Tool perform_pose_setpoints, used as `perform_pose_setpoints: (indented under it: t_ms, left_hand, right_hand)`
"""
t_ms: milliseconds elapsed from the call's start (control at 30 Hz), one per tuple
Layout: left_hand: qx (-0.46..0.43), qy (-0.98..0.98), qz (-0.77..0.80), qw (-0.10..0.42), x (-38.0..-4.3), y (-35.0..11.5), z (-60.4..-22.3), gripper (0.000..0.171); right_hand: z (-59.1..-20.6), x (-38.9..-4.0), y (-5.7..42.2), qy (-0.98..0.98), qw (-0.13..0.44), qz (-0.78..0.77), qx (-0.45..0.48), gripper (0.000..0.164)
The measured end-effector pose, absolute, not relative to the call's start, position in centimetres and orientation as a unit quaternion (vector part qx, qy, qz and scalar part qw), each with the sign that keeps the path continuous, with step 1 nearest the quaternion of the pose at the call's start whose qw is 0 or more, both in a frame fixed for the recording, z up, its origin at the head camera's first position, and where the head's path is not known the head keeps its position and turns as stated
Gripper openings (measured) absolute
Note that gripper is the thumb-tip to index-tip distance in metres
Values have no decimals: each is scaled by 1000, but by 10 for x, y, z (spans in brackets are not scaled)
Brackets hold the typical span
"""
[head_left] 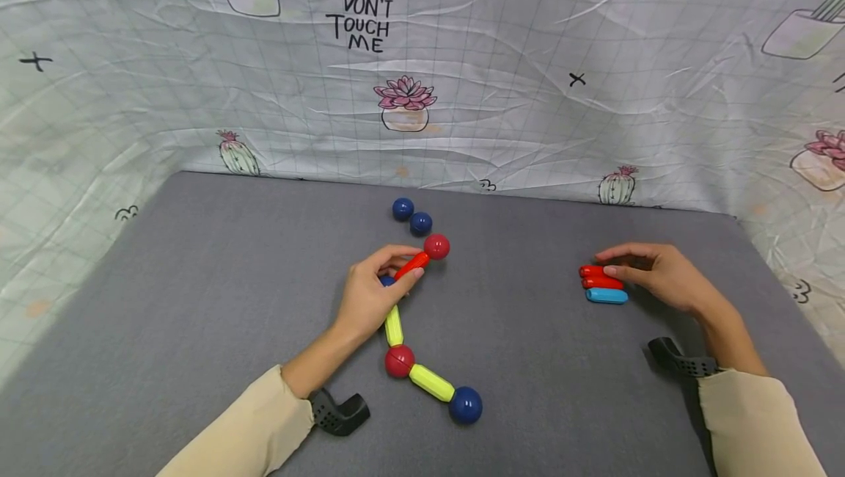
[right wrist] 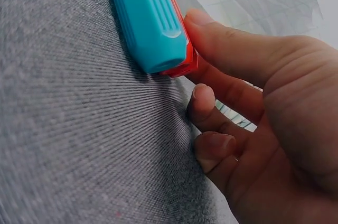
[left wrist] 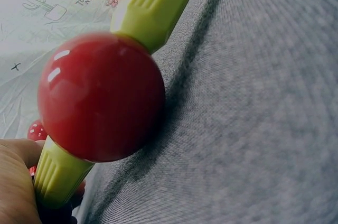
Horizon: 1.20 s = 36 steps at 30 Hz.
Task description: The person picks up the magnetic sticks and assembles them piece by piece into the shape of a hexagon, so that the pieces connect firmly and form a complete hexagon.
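Note:
My left hand (head_left: pixel 370 293) grips a red magnetic building rod (head_left: pixel 412 265) between thumb and fingers. A red ball (head_left: pixel 437 246) sits on that rod's far end, and a blue ball (head_left: pixel 387 281) shows partly under the fingers. From there a yellow rod (head_left: pixel 393 327), a red ball (head_left: pixel 399 361) (left wrist: pixel 100 97), another yellow rod (head_left: pixel 432 382) and a blue ball (head_left: pixel 465 405) form a bent chain. On the right, my right hand (head_left: pixel 670 279) (right wrist: pixel 264 108) pinches the farther red rod (head_left: pixel 590 271) with thumb and index finger. A second red rod (head_left: pixel 597 283) and a light blue rod (right wrist: pixel 148 23) lie alongside.
Two loose blue balls (head_left: pixel 403 209) lie just beyond the left hand, close together. A grey cloth surface (head_left: pixel 198 330) carries everything. Behind it hangs a printed white sheet (head_left: pixel 502 37). Black wrist mounts (head_left: pixel 339 414) sit on both wrists.

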<state>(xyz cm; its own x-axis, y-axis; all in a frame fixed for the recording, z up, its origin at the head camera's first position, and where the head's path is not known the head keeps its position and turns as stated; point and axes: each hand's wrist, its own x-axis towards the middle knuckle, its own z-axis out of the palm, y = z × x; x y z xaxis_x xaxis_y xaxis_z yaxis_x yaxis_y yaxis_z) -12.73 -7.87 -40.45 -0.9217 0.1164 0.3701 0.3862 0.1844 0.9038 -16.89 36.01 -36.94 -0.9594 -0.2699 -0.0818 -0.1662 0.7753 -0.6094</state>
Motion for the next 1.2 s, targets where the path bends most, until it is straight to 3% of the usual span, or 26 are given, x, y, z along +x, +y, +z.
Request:
perform_pose_setpoints:
  t_ms: [500, 1200]
  left_hand:
    - [-155, -771, -607, 112, -128, -78, -405, 24]
    - [-151, -777, -601, 111, -128, -78, -406, 23]
  right_hand:
    - [-369, -167, 356, 939, 89, -307, -124, 30]
    - [-356, -165, 331, 940, 1, -320, -119, 24]
